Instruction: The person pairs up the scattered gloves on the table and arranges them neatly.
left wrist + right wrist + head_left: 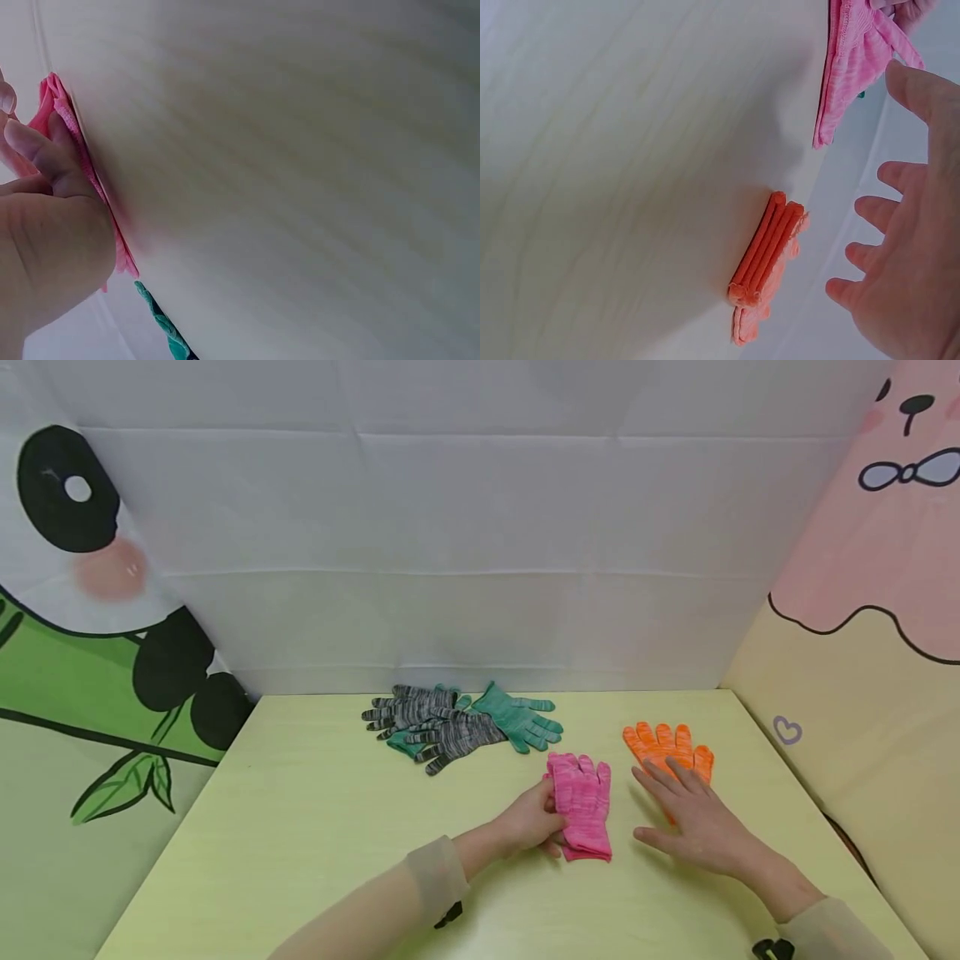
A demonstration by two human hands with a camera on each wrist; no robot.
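Note:
Pink knit gloves (586, 806) lie near the middle of the table, fingers pointing away. My left hand (528, 818) pinches their left edge, thumb on top; the left wrist view shows a pink layer (75, 135) lifted around the fingers. Orange knit gloves (660, 745) rest to the right, stacked, their folded cuffs (765, 251) facing the right wrist camera. Above them hovers my right hand (701, 827), fingers spread and holding nothing, covering the cuff end in the head view.
Farther back is a loose pile of grey-black striped gloves (465, 739) and green gloves (525, 718). The pale yellow table (315, 827) meets a white cloth wall (480, 610) behind. Printed panels with cartoon figures flank it on the left and right.

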